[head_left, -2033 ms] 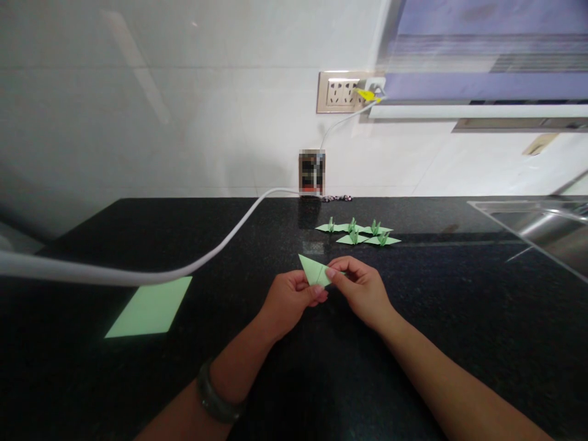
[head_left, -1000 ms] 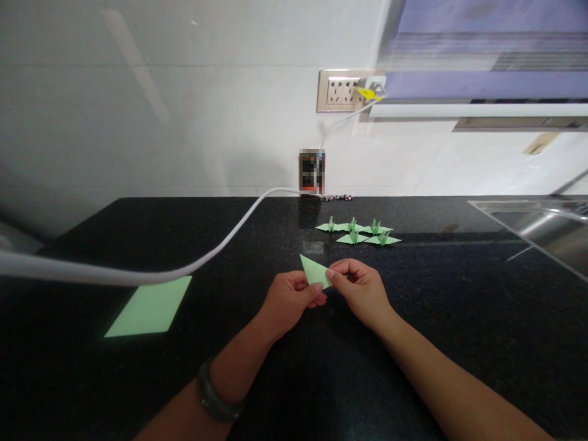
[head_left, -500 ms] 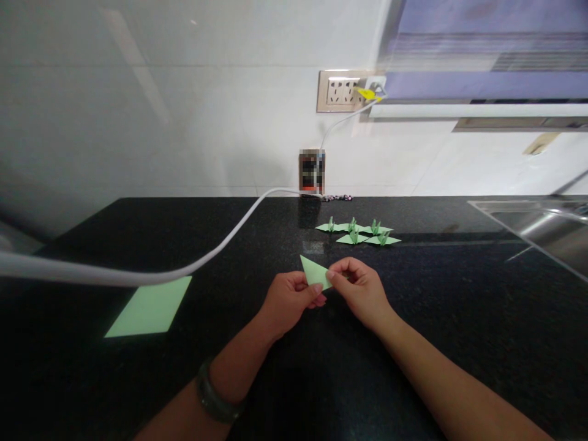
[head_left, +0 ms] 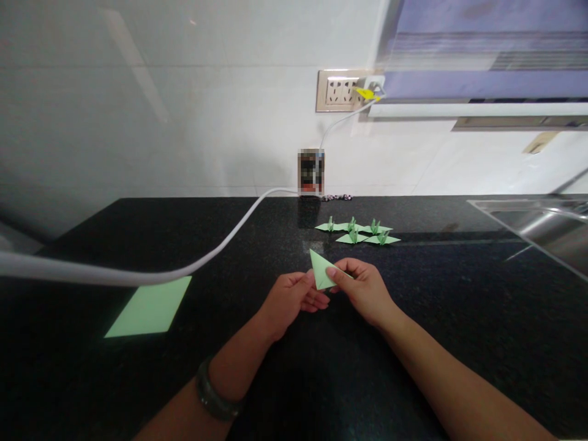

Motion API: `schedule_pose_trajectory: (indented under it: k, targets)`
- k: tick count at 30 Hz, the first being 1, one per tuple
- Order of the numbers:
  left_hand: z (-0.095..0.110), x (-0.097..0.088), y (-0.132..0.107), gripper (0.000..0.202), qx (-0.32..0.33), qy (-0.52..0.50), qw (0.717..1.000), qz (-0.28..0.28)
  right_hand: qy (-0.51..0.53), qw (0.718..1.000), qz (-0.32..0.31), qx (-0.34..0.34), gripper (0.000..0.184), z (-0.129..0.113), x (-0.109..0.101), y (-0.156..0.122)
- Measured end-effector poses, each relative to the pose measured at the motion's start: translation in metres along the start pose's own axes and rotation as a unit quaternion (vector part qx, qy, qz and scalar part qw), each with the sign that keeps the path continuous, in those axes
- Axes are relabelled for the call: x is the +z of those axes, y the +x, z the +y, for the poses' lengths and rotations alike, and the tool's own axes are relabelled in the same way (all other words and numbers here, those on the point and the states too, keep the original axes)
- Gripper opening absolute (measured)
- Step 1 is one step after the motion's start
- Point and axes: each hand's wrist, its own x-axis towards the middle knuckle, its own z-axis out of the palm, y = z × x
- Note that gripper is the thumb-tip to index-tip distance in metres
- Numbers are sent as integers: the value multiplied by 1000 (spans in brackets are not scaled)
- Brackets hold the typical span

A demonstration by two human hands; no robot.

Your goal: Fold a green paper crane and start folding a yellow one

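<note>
Here, the right hand [head_left: 366,293] pinches the folded paper [head_left: 320,271] between thumb and fingers, the thumb flat on its upper face. The paper is a pale green triangle, one sharp tip pointing up and away from the person, held above the counter [head_left: 298,398]. The left hand [head_left: 285,304] is just beside it, thumb parted from the fingers, which curve below the paper's lower corner; whether they touch it, I cannot tell. A dark bracelet [head_left: 215,395] circles the left forearm.

Just beyond the hands stand five green cranes [head_left: 353,234], three in the back row and two in front, wings spread. Well to the left, a green sheet [head_left: 149,309] lies flat, its far edge partly hidden by a white cable [head_left: 92,272]. The cable leads to a blurred-out object [head_left: 311,171] against the wall [head_left: 206,122], with a string of beads [head_left: 337,197] next to it. At far right is a steel sink [head_left: 519,231], cut off by the frame, glare streaking its basin; its bottom is out of view.
</note>
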Motion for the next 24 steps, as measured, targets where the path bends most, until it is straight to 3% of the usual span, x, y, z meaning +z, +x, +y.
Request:
schedule_pose_trajectory:
  k: [12,19,24]
  targets:
    - [-1,2,0,23,36,78,996,6,-33,999,8,12,25,1,2,-1]
    - [-1,3,-3,22,96,103,990,22,-9,1000,-10,10,25,-2,5,-2]
    - [2,4,-4,19,76,91,993,13,-26,1000,-6,2,24,-3,2,-2]
